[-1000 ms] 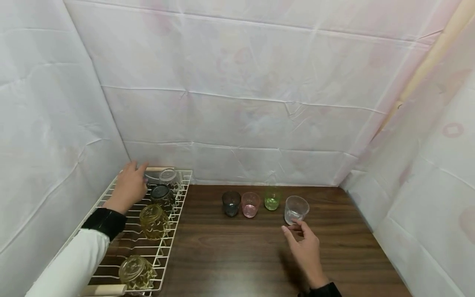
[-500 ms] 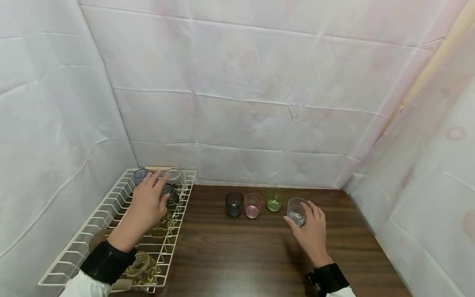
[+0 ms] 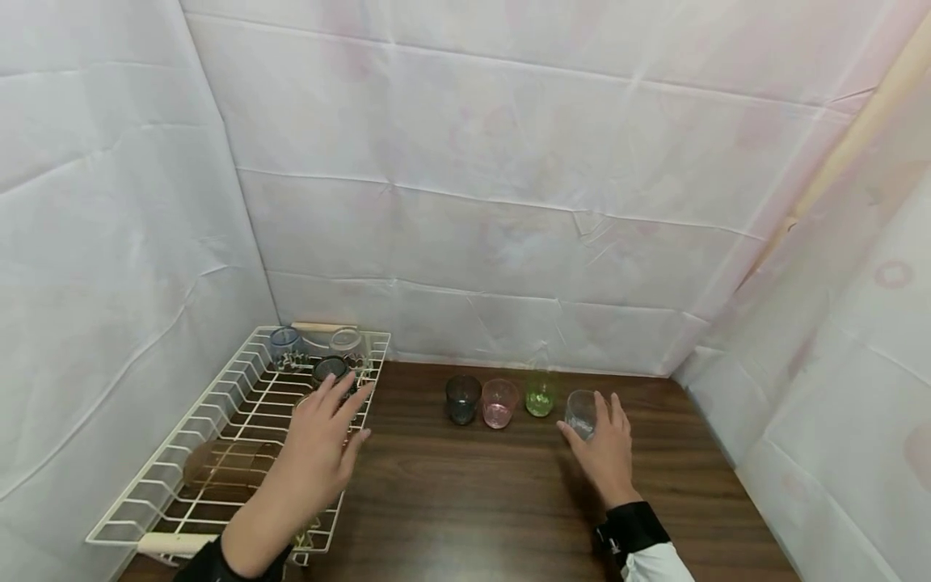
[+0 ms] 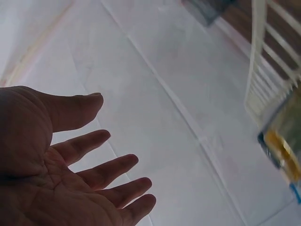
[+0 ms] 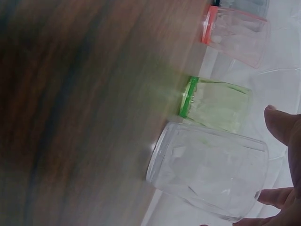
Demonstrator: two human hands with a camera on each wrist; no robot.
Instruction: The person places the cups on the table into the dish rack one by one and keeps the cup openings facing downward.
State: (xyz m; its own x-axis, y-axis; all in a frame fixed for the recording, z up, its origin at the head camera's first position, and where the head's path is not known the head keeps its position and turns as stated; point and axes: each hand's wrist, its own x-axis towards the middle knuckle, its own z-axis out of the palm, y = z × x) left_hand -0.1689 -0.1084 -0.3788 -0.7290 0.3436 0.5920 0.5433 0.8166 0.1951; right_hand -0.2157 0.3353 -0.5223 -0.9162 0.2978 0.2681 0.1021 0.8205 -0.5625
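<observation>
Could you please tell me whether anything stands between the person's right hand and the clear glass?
Nothing visible does: the right hand is right at the clear glass, thumb and fingers on either side. The nearest neighbour, the green glass, stands off to the left in the head view, not between them.

Creased white sheeting (image 3: 465,162) (pinkish in patches) behind and beside a wood-grain tabletop (image 3: 451,501)
</observation>
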